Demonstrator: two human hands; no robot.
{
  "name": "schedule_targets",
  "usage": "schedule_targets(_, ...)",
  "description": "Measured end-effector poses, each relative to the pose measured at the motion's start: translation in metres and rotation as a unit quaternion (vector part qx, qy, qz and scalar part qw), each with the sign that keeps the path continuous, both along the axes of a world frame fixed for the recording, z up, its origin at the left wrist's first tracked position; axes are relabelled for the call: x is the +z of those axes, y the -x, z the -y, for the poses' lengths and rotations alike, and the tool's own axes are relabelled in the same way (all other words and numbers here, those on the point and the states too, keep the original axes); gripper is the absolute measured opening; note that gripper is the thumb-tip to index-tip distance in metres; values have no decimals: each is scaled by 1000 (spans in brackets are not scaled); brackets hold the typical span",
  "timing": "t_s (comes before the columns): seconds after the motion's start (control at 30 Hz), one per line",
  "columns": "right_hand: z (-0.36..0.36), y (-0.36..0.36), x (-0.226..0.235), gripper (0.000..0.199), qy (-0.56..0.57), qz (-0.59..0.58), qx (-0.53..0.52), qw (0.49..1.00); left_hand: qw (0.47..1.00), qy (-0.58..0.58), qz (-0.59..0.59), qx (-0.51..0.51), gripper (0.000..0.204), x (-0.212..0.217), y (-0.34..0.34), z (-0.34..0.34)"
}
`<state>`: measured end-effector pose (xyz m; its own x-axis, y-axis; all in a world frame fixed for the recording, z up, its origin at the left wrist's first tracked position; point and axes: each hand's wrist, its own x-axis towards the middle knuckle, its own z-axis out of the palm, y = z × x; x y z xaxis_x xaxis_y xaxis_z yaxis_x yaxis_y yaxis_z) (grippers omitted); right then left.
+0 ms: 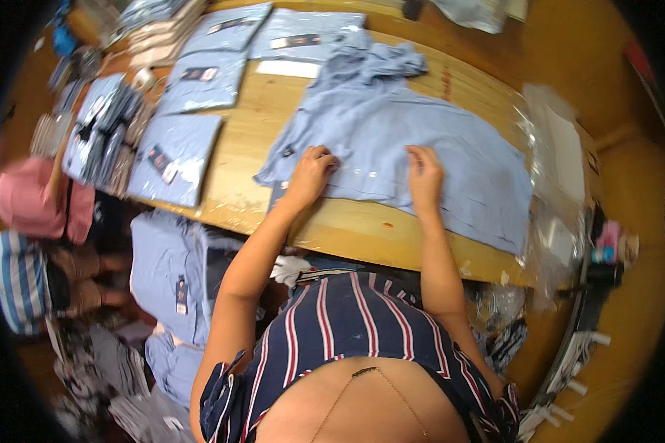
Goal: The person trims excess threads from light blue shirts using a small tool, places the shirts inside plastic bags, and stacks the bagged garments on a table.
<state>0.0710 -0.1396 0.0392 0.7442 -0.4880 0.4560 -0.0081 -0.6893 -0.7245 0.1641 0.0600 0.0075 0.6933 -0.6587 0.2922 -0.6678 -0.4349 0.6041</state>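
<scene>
A light blue shirt [399, 133] lies spread over the wooden table, its collar end bunched at the far side. White buttons run along its near edge between my hands. My left hand [312, 176] rests on that edge with bent fingers closed on the cloth, near a dark tag [279, 193] that partly shows below the fabric. Further right, my right hand [425, 176] is over the shirt, its fingers loosely bent and a gap showing between thumb and fingertips. No held cloth shows in it.
Bagged folded blue shirts [176, 159] line the table's left and far sides. Clear plastic bags [558, 177] lie at the right end. More blue shirts [171, 269] are stacked below the table's left edge. Another person in a pink top [33, 196] is at far left.
</scene>
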Motion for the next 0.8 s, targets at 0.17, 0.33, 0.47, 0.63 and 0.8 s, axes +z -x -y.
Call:
schedule_targets(0.17, 155, 120, -23, 19, 47, -77, -385, 919, 996, 74, 50, -25, 10, -47, -16, -2)
schedule_targets(0.33, 231, 226, -39, 23, 78, -178, -468, 862, 999, -9, 42, 0, 15, -37, -10, 5)
schedule_targets(0.47, 246, 209, -35, 25, 200, -245, -381, 869, 997, -72, 1, -27, 20, -45, -24, -14)
schedule_targets(0.63, 276, 178, -46, 20, 290, -424, -323, 795, 961, 36, -275, -13, 26, -63, -24, -49)
schedule_targets(0.8, 281, 165, -23, 27, 235, -419, -188, 857, 971, -65, -231, 16, 24, 3, 13, -40)
